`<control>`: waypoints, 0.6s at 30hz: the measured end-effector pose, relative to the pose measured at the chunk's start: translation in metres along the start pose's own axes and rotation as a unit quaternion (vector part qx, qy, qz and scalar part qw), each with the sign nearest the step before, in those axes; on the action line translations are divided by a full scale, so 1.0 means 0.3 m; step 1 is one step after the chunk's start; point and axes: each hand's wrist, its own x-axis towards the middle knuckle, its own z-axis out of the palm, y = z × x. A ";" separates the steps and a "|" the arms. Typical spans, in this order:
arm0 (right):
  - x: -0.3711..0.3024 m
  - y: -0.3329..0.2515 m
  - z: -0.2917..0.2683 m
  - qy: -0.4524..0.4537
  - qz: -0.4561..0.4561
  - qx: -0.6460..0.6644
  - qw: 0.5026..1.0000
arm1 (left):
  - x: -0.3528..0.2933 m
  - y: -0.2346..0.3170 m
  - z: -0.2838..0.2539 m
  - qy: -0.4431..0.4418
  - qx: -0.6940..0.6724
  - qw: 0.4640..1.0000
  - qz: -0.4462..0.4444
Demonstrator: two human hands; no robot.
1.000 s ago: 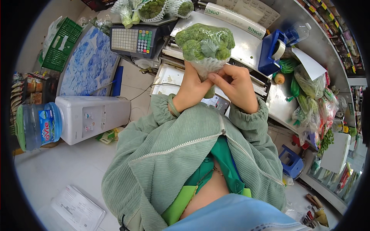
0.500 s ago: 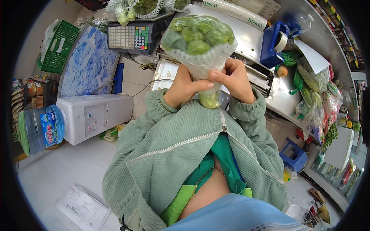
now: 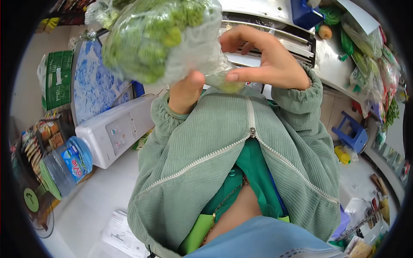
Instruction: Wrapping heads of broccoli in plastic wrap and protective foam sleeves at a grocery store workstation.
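A head of broccoli [image 3: 150, 43] in clear plastic wrap is tilted in front of my chest, its crown to the upper left and its stem to the lower right. White foam netting shows under the film around its neck. My left hand [image 3: 187, 92] is closed on it from below, thumb against the wrap and the other fingers hidden behind. At the stem end, my right hand [image 3: 271, 60] presses its thumb on the wrapped stem. Its bent fingers reach round the far side, where their tips are partly hidden.
Beyond my hands is a metal wrapping machine [image 3: 297, 47] on a counter. A blue tape dispenser [image 3: 305, 15], an onion [image 3: 325, 32] and bagged vegetables [image 3: 365, 56] lie right. A water dispenser [image 3: 114, 135] and green crate [image 3: 59, 79] stand left; a blue stool [image 3: 352, 131] is right.
The broccoli has tipped from upright to the left and come nearer the view. My left hand has shifted lower left, and my right hand has opened wider around the stem end.
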 end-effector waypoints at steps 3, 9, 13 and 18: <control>0.005 0.022 0.029 -0.045 -0.091 -0.043 0.994 | -0.020 -0.007 -0.024 -0.085 0.092 0.991 -0.056; -0.077 0.021 0.002 0.087 0.040 0.277 0.956 | -0.029 -0.007 0.005 -0.226 0.319 0.918 -0.059; -0.133 0.076 -0.040 0.242 0.026 0.268 0.932 | -0.076 -0.093 -0.043 -0.502 0.113 0.816 -0.263; -0.154 0.090 -0.045 0.293 0.010 0.287 0.912 | -0.094 -0.115 -0.079 -0.514 0.097 0.818 -0.241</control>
